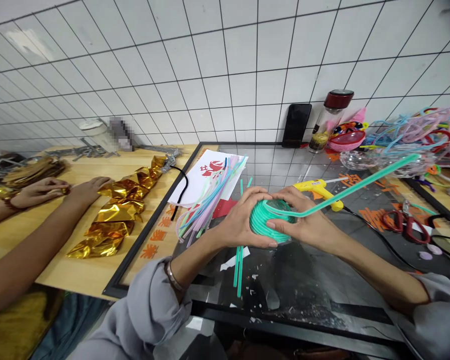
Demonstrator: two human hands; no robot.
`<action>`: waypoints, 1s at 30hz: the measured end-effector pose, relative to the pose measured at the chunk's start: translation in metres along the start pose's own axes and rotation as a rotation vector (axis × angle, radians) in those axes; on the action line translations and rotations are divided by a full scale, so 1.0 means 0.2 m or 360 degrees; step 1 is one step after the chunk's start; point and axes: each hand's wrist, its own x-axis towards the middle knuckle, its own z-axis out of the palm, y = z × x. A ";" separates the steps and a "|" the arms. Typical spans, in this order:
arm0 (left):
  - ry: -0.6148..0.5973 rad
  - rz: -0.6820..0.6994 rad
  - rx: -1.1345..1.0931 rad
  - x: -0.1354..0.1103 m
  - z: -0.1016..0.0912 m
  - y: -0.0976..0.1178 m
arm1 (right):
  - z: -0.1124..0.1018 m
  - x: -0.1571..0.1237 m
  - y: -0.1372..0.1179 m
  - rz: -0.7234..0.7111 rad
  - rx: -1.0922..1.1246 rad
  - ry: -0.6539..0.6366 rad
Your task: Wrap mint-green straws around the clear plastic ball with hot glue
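Note:
My left hand (pixel 239 222) and my right hand (pixel 303 222) are both wrapped round a rounded form covered in coiled teal tubing (pixel 264 223), held just above a dark glass tabletop (pixel 303 280). A long teal tube (pixel 363 181) runs from the coil up to the right, passing under my right thumb. Two loose teal tubes (pixel 239 270) lie on the glass below my hands. A bunch of pastel tubes (pixel 209 200) lies fanned out to the left.
A yellow glue gun (pixel 318 190) lies behind my hands, red scissors (pixel 405 222) to the right. A bottle (pixel 328 120), a phone (pixel 297 125) and heaped coloured tubes (pixel 427 132) stand at the back. Another person's hands (pixel 59 192) work gold foil (pixel 121 210) on the wooden table at left.

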 end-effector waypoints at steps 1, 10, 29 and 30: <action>-0.0006 -0.0008 0.0008 0.00 0.00 0.01 | 0.00 0.00 0.00 -0.0007 -0.0011 0.0011; -0.0075 -0.0020 -0.0030 -0.01 -0.01 0.05 | 0.02 -0.03 -0.05 -0.0073 -0.0148 0.0082; -0.0085 0.0001 -0.0014 -0.01 0.00 0.02 | 0.02 -0.04 -0.09 0.0000 -0.0191 0.0097; -0.0090 -0.0011 -0.0016 -0.01 0.00 0.02 | 0.02 -0.05 -0.09 0.0000 -0.0196 0.0089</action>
